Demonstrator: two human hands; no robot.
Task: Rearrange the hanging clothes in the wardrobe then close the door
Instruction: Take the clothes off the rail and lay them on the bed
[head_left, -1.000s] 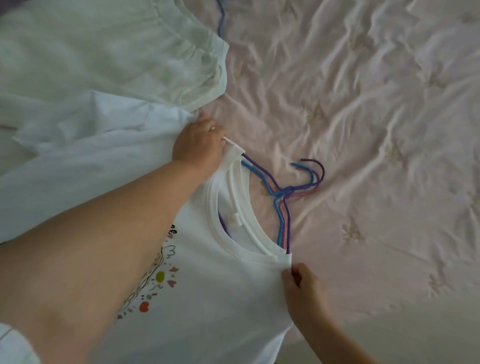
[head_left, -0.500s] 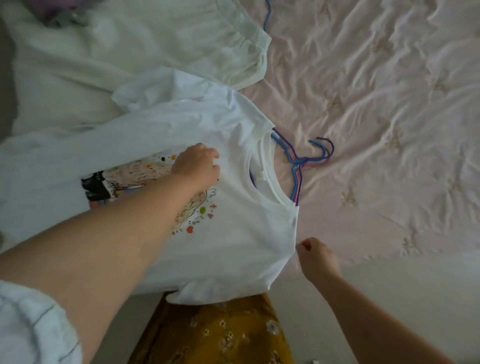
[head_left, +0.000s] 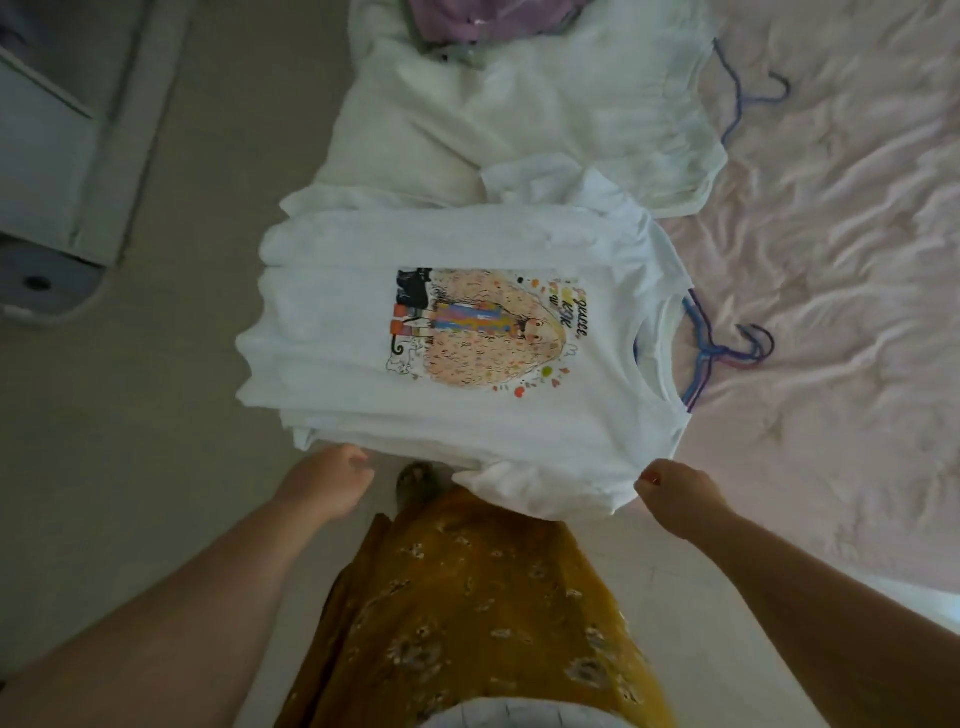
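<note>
L hand (head_left: 332, 480) sits at the near-left hem of the printed tee (head_left: 467, 338), fingers curled, looks like it pinches cloth. Tee lies across the bed (head_left: 831, 312) edge, long axis left-right, collar right w/ hangers (head_left: 727, 348) poking out. R hand (head_left: 675, 491) at near-right sleeve, fist curled; can't tell if gripping. No containers.

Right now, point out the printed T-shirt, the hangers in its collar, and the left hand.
printed T-shirt (head_left: 332, 317), head view, plain white fabric.
hangers (head_left: 727, 351), head view, neck below hooks.
left hand (head_left: 332, 480), head view, back of hand.
</note>
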